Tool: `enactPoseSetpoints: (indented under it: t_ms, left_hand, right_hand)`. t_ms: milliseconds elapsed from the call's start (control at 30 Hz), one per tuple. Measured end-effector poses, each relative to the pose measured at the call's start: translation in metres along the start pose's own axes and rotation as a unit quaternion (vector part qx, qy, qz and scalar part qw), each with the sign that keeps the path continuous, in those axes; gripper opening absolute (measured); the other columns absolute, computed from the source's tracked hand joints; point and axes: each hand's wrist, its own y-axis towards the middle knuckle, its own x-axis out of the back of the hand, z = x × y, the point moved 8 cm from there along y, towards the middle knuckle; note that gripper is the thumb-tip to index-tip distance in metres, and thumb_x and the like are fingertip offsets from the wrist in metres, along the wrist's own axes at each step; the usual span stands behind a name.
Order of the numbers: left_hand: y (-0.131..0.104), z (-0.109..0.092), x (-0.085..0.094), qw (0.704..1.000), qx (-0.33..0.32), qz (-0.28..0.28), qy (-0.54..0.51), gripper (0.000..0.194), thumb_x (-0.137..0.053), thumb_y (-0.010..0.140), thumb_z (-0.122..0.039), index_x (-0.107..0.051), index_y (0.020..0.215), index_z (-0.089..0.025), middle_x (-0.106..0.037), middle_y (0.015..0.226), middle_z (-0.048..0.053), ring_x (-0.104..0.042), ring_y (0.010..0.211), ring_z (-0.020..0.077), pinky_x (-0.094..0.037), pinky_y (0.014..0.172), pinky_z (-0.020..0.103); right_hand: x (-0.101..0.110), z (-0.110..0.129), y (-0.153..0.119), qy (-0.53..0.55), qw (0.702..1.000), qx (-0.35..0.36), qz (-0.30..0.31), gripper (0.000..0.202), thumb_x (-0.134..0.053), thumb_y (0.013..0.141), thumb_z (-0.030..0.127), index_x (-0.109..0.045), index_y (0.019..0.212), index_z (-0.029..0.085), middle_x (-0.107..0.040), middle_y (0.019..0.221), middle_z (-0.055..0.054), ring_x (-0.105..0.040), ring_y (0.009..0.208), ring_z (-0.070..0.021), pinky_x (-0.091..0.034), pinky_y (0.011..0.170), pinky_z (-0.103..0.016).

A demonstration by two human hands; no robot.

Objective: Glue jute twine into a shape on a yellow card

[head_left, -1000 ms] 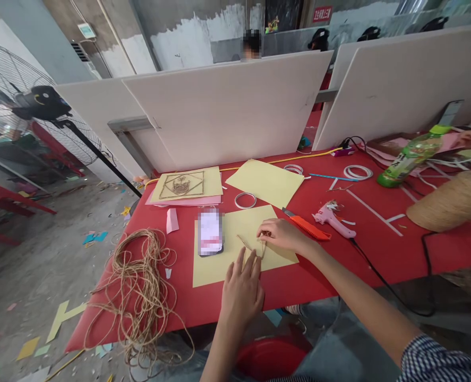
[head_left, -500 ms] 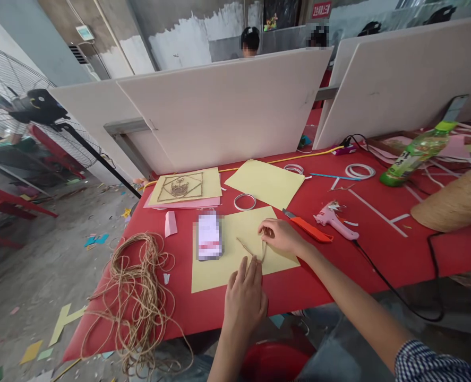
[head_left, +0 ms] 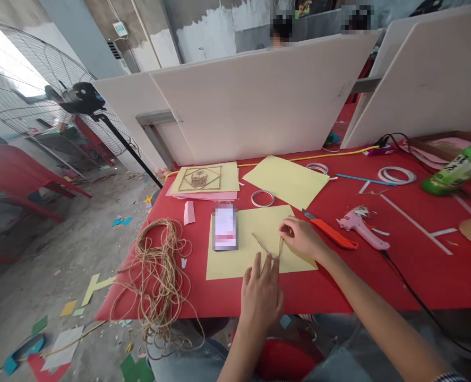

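Note:
A short piece of twine (head_left: 260, 242) lies in a V shape on a pale yellow sheet of paper (head_left: 227, 266). With fingers stretched, my left hand (head_left: 262, 289) presses down at the bend of the V. My right hand (head_left: 299, 234) pinches the upper end of the twine's right arm between thumb and forefinger. A phone (head_left: 225, 227) with a lit, blurred screen rests on the sheet's left part. Just right of the sheet lies an orange utility knife (head_left: 333, 232). A loose heap of twine (head_left: 161, 265) hangs over the table's front left edge.
A pink glue gun (head_left: 363, 227) with a black cord lies to the right. Behind are a twine picture on paper (head_left: 199, 178), a blank yellow sheet (head_left: 287, 180), tape rolls (head_left: 262, 198) and a green bottle (head_left: 458, 168). White boards (head_left: 251, 101) stand along the table's back.
The camera view has swung left, so everything sits further right. My left hand stays on the bend, while my right hand keeps its pinch on the twine's end.

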Motion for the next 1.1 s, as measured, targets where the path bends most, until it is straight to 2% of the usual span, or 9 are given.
enactPoseSetpoints:
  t_ms: [100,200,300,467,600,800,933,1100]
  left_hand:
    - [-0.002,0.0,-0.002,1.0,0.002,-0.002,0.0,0.064,-0.04,0.086,-0.021,-0.035,0.15,-0.018,-0.035,0.155,0.002,-0.024,0.144,0.0308,-0.042,0.105,0.045]
    - [-0.003,0.001,-0.003,1.0,0.0,-0.005,-0.001,0.064,-0.039,0.086,-0.02,-0.033,0.15,-0.019,-0.033,0.156,0.001,-0.023,0.144,0.0309,-0.042,0.105,0.046]
    - [-0.005,0.001,-0.003,1.0,-0.002,-0.011,-0.003,0.065,-0.039,0.086,-0.019,-0.033,0.151,-0.019,-0.033,0.156,0.001,-0.023,0.143,0.0313,-0.042,0.104,0.046]
    - [-0.006,0.001,-0.003,1.0,-0.004,-0.022,0.0,0.064,-0.039,0.086,-0.018,-0.035,0.15,-0.019,-0.034,0.156,0.002,-0.022,0.143,0.0318,-0.042,0.104,0.046]
    - [-0.006,0.001,-0.003,1.0,-0.006,-0.022,0.005,0.064,-0.039,0.086,-0.018,-0.034,0.15,-0.018,-0.034,0.156,0.001,-0.022,0.143,0.0318,-0.043,0.103,0.047]
    - [-0.006,0.0,-0.001,0.999,-0.008,-0.026,0.019,0.064,-0.04,0.087,-0.022,-0.034,0.15,-0.019,-0.035,0.155,0.001,-0.023,0.142,0.0306,-0.043,0.104,0.043]
    - [-0.006,0.001,0.0,0.999,-0.011,-0.035,0.023,0.065,-0.041,0.087,-0.024,-0.032,0.151,-0.019,-0.034,0.156,0.001,-0.024,0.142,0.031,-0.042,0.104,0.043]
    - [-0.006,0.001,-0.001,0.999,-0.012,-0.031,0.032,0.065,-0.042,0.087,-0.024,-0.032,0.151,-0.02,-0.034,0.156,0.001,-0.024,0.142,0.0306,-0.043,0.104,0.042]
  right_hand:
    - [0.002,0.0,-0.001,-0.012,1.0,-0.011,-0.022,0.004,-0.054,0.081,0.018,-0.055,0.084,0.02,-0.062,0.095,-0.004,-0.055,0.066,-0.013,-0.046,0.065,-0.028]
    - [0.005,-0.003,-0.003,-0.031,0.998,-0.034,-0.052,0.013,-0.058,0.08,0.018,-0.055,0.092,0.02,-0.06,0.103,-0.005,-0.054,0.061,-0.012,-0.047,0.063,-0.029]
    - [0.006,-0.003,-0.009,-0.063,0.994,-0.045,-0.075,0.013,-0.061,0.082,0.022,-0.056,0.094,0.02,-0.061,0.102,-0.006,-0.057,0.066,-0.0147,-0.047,0.064,-0.03]
    - [0.005,0.004,-0.017,-0.107,0.991,-0.03,-0.08,0.009,-0.058,0.088,0.024,-0.062,0.095,0.02,-0.064,0.1,-0.006,-0.062,0.087,-0.0202,-0.046,0.071,-0.03]
    - [0.003,0.004,-0.018,-0.11,0.99,-0.026,-0.082,0.01,-0.058,0.089,0.023,-0.065,0.095,0.02,-0.066,0.098,-0.005,-0.063,0.082,-0.018,-0.045,0.069,-0.029]
    - [0.005,0.007,-0.02,-0.131,0.983,0.023,-0.124,0.01,-0.057,0.09,0.024,-0.067,0.088,0.021,-0.067,0.091,-0.004,-0.063,0.074,-0.017,-0.045,0.064,-0.028]
    - [0.003,0.014,-0.019,-0.138,0.981,0.079,-0.114,0.017,-0.052,0.092,0.022,-0.065,0.083,0.021,-0.067,0.085,-0.004,-0.063,0.079,-0.0181,-0.046,0.067,-0.029]
    - [0.001,0.011,-0.015,-0.115,0.987,0.088,-0.065,0.016,-0.048,0.094,0.024,-0.061,0.084,0.022,-0.064,0.089,-0.005,-0.061,0.087,-0.02,-0.047,0.074,-0.032]
